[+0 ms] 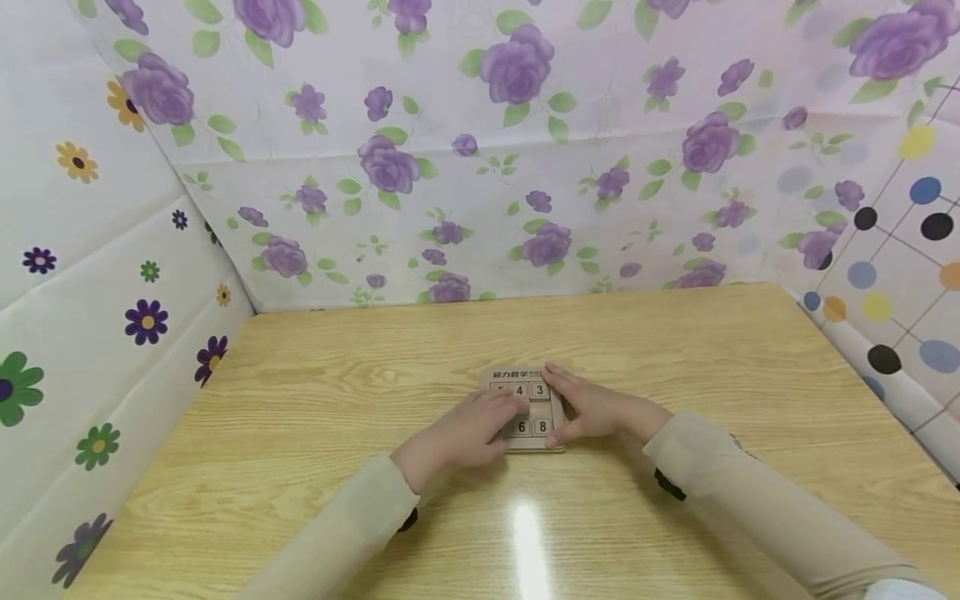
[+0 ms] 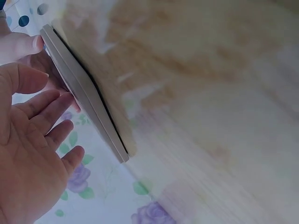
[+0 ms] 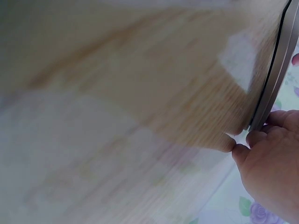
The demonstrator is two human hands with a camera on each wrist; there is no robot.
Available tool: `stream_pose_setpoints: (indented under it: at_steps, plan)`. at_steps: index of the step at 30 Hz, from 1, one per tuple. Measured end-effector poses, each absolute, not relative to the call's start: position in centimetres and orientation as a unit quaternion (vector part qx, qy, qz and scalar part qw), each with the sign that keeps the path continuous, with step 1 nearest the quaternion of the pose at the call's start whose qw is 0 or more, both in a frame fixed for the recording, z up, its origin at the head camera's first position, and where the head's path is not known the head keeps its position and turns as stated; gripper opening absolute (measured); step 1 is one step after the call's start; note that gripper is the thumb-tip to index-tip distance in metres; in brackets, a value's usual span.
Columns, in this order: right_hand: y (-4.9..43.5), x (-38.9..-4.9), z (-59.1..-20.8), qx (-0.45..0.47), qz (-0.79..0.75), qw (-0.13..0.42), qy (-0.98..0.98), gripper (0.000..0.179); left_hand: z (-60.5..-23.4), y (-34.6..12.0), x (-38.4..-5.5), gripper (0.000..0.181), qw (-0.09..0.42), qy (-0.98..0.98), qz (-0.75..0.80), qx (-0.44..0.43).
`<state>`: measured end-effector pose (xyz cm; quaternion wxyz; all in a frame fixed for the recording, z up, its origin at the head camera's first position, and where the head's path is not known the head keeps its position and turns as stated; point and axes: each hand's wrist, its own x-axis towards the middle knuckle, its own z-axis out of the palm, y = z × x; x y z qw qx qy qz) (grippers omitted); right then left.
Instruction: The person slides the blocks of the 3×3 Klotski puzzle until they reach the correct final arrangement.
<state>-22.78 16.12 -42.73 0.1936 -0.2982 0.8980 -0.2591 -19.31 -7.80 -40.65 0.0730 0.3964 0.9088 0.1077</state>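
Observation:
A number sliding puzzle [image 1: 557, 412] with a pale frame lies flat on the wooden table. Tiles 4, 3, 6 and 8 are readable; the left part of the board is covered by my left hand [image 1: 472, 427]. That hand's fingertips touch the tiles from above, its fingers fairly relaxed. Along the right side, my right hand [image 1: 596, 408] holds the frame, thumb at the near corner and fingers at the far corner. The left wrist view shows the puzzle's edge [image 2: 88, 95] from the side, beside the left fingers. In the right wrist view, fingertips meet the frame's edge [image 3: 275, 70].
The glossy wooden table [image 1: 337, 358] reflects light near its front. Behind it hangs a purple-flowered cloth [image 1: 465, 217]. A daisy-patterned cloth [image 1: 90, 333] closes the left side, and a dotted cloth [image 1: 892, 275] the right.

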Motion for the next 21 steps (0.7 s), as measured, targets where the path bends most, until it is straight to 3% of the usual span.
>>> stream_pose_setpoints:
  at_steps: [8,21]
  plan:
    - [16.08,-22.56,-42.65,-0.296,-0.265,0.194,0.897,0.114,-40.72,-7.84,-19.65,0.053,0.056,0.916,0.111,0.382]
    - [16.14,-22.40,-42.27,-0.289,-0.263,0.199,0.899,0.113,-40.90,-8.03,-19.24,0.052,0.071,0.912,0.114,0.388]
